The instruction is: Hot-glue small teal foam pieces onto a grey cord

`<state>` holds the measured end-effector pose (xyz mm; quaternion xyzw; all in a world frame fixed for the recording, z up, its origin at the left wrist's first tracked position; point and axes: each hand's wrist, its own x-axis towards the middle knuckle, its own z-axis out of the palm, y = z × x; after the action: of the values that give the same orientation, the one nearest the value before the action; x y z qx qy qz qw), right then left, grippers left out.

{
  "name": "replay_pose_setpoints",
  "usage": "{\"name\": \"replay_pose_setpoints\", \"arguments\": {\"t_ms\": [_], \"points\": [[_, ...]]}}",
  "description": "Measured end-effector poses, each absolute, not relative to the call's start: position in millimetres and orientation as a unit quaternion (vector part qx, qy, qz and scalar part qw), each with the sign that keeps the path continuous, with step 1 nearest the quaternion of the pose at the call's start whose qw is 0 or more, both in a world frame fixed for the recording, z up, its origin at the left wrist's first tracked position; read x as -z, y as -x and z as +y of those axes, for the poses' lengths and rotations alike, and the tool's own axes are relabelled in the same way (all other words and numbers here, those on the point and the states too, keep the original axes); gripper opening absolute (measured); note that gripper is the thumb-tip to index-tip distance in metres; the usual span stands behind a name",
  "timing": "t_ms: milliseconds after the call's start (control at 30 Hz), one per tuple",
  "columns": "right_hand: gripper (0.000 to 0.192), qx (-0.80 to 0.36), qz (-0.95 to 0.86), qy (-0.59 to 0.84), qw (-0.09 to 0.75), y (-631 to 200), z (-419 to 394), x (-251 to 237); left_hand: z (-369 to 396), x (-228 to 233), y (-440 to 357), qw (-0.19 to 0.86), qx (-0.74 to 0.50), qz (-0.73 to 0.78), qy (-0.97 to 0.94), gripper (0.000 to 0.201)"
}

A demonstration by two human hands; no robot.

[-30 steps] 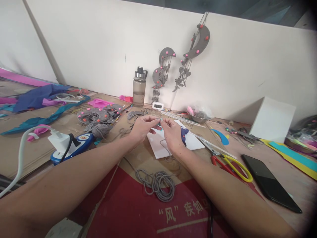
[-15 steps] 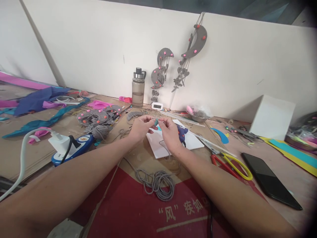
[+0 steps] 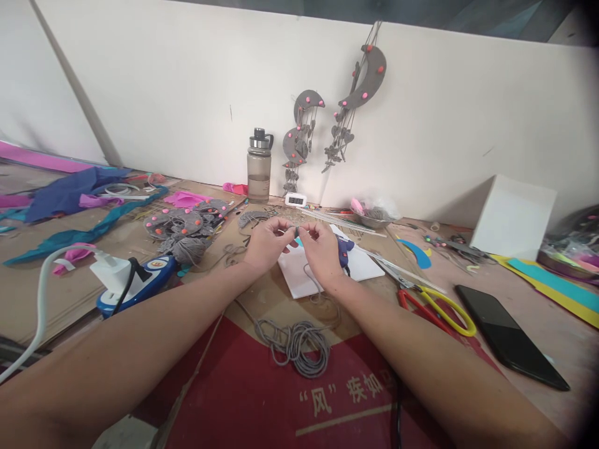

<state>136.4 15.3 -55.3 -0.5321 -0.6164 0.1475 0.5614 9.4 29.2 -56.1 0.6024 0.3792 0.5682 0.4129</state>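
My left hand (image 3: 267, 244) and my right hand (image 3: 324, 251) meet fingertip to fingertip above a white board (image 3: 299, 274). Between the fingers they pinch a small dark piece (image 3: 296, 232) and a thin grey cord (image 3: 312, 282) that hangs from my right hand to the table. A coil of the same grey cord (image 3: 294, 345) lies on the red cardboard near me. A blue glue gun (image 3: 345, 248) rests on the white board just behind my right hand.
Red and yellow scissors (image 3: 435, 307) and a black phone (image 3: 510, 344) lie at the right. A white box (image 3: 515, 212) stands far right. A water bottle (image 3: 259, 167), grey felt moons (image 3: 185, 221), a yarn ball (image 3: 187, 249) and a power strip (image 3: 133, 280) sit at the left.
My two hands have come closer together, and the small teal piece seen between the fingers earlier is now hidden. The view has shifted slightly.
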Motion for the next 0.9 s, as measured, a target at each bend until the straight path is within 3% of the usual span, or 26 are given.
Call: {"name": "replay_pose_setpoints", "arguments": {"t_ms": [400, 900], "points": [[0.011, -0.150, -0.598, 0.542, 0.571, -137.1, 14.8, 54.6, 31.4, 56.0, -8.5, 0.442, -0.588, 0.400, -0.547, 0.022], [0.015, -0.154, -0.620, 0.534, 0.553, -137.1, 17.0, 57.6, 22.7, 53.7, -10.8, 0.371, -0.568, 0.419, -0.603, 0.016]]}}
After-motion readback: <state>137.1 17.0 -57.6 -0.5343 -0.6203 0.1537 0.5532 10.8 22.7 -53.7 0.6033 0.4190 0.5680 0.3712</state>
